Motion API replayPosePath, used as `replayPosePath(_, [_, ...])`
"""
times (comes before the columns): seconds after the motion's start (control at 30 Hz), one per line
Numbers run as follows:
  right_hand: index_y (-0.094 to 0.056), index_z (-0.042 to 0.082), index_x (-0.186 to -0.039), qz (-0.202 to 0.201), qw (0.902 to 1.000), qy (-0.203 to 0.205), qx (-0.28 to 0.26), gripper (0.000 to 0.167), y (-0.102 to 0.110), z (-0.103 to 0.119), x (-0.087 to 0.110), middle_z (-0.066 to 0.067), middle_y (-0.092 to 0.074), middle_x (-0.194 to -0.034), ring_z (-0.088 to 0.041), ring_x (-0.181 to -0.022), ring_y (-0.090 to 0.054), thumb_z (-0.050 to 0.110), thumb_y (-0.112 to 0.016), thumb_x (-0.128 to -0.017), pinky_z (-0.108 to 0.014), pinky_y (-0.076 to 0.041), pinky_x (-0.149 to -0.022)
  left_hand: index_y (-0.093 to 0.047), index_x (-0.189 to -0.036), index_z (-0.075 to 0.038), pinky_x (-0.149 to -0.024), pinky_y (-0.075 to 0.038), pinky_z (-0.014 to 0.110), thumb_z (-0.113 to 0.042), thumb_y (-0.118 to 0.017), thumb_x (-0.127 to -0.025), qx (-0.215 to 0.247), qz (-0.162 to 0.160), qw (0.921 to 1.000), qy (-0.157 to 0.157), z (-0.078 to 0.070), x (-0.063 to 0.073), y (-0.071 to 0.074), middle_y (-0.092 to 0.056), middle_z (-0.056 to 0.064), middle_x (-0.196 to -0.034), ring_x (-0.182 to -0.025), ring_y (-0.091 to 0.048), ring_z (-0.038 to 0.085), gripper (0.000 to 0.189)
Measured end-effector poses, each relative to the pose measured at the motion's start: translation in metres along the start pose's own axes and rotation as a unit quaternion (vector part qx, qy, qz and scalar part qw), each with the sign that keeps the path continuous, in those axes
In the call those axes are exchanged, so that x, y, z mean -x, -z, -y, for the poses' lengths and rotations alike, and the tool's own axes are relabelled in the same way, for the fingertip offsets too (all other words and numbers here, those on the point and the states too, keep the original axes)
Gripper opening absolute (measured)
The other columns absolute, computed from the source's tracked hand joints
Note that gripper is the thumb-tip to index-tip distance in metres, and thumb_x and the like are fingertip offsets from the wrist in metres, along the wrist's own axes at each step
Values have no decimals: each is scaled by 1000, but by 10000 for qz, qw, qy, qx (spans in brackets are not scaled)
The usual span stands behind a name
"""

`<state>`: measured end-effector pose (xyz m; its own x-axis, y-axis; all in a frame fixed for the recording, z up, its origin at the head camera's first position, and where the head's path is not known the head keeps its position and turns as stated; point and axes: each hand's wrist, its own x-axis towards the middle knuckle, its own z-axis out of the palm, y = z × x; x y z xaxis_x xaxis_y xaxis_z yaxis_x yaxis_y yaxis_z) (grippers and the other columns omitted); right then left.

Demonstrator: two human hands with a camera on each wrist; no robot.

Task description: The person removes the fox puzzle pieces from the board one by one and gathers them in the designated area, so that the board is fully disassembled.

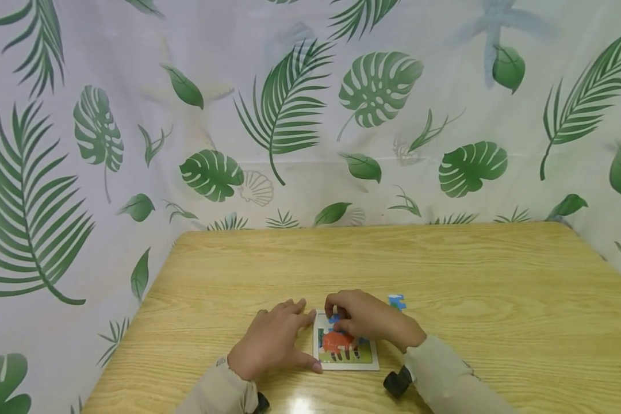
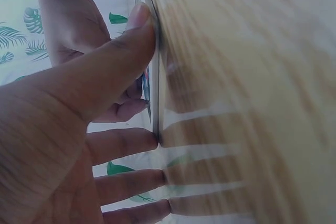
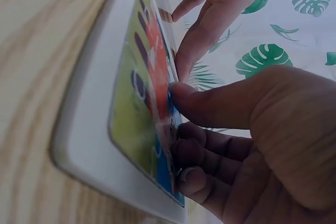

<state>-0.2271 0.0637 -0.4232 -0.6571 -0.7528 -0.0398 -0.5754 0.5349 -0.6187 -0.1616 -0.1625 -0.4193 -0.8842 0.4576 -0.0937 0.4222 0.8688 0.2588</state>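
A jigsaw puzzle board [image 1: 345, 366] with a white frame lies on the table, its picture showing a red animal with dark striped legs over green ground. My left hand [image 1: 274, 340] rests at the board's left side, fingers spread, the thumb and a fingertip touching the frame. In the left wrist view that thumb [image 2: 126, 43] lies along the frame's edge. Over the upper part of the picture, my right hand [image 1: 370, 316] has its fingers curled, pinching a blue puzzle piece [image 1: 333, 318] at the board's surface. The right wrist view shows its fingertips [image 3: 190, 179] against the picture; they partly hide the piece.
A loose blue and white puzzle piece [image 1: 396, 301] lies on the wooden table [image 1: 259, 264] just beyond my right wrist. A white curtain [image 1: 300, 195] with green leaf prints hangs behind the table's far edge and along its sides.
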Motion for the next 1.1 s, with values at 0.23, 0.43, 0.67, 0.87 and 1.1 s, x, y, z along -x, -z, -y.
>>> replayPosePath(0.23, [-66, 12, -103, 141, 9998, -133, -66, 13, 0, 2, 1, 2, -57, -83, -11, -67, -57, 3, -71, -97, -28, -51, -64, -60, -148, -19, -98, -47, 66, -74, -79, -71, -64, -38, 10000, -1, 0, -1, -1, -48, 12, -157, -142, -46, 37, 97])
replayPosePath(0.43, [-64, 16, -103, -53, 9989, -54, 456, 14, -3, 2, 1, 2, -53, -89, -12, -75, -52, 8, -74, -96, -30, -47, -67, -60, -148, -19, -98, -46, 67, -74, -79, -71, -24, -4, 10000, -2, -1, 0, 0, -47, 12, -157, -143, -45, 38, 97])
replayPosePath(0.67, [-62, 17, -104, -179, 9992, 20, 364, 14, -2, 0, 3, -2, -50, -100, -16, -82, -51, 9, -72, -98, -34, -49, -72, -59, -149, -19, -99, -46, 68, -74, -78, -72, -56, 5, 10000, -16, -1, -1, 0, -47, 12, -158, -143, -45, 38, 97])
replayPosePath(0.87, [-60, 10, -111, -182, 9997, 123, -146, 15, 1, -5, 2, -2, -56, -100, -13, -76, -54, 8, -69, -99, -29, -49, -68, -60, -149, -18, -98, -46, 67, -74, -79, -72, -45, -57, 10000, -3, 0, -2, -1, -47, 12, -157, -143, -46, 38, 97])
replayPosePath(1.1, [-61, 1, -124, -356, 9970, 83, -683, 26, 5, -8, 5, -3, -62, -104, -11, -68, -58, 13, -68, -102, -27, -51, -64, -60, -148, -18, -98, -46, 68, -73, -81, -71, -31, 0, 10000, 26, -2, -1, -1, -47, 13, -157, -143, -45, 38, 97])
